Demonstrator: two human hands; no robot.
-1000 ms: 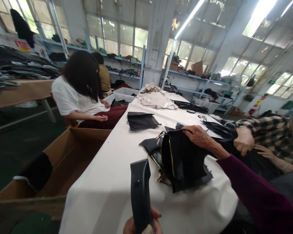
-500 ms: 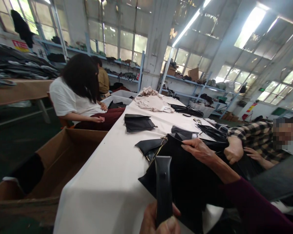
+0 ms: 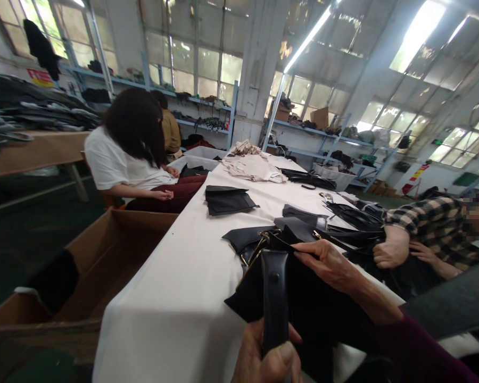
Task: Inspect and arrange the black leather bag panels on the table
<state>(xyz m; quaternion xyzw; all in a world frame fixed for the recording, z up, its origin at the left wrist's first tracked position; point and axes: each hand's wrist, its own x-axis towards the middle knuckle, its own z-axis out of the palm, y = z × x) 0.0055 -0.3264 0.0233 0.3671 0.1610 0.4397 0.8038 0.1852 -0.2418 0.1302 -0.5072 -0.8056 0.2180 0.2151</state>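
Note:
My left hand (image 3: 269, 356) is wrapped round a black strap-like piece (image 3: 275, 292) that stands upright at the bottom centre. Between thumb and fingers, my right hand (image 3: 329, 260) pinches the upper edge of a large black piece of material (image 3: 319, 314). That material hangs over the white table (image 3: 163, 298) and passes behind the strap-like piece. Just left of my right fingers lies a black leather part with a gold zipper (image 3: 257, 250). A small stack of black pieces (image 3: 229, 200) rests farther up the table.
A cardboard box (image 3: 120, 255) stands left of the table. A seated person in a white shirt (image 3: 123, 159) is beyond it. On the right, a person in a checked shirt (image 3: 435, 218) handles black material. Beige pieces (image 3: 255, 166) are piled at the far end.
My right hand has come lower and the black material's top edge has dropped with it, showing more of the zipper. The strap-like piece in my left hand sits slightly farther right.

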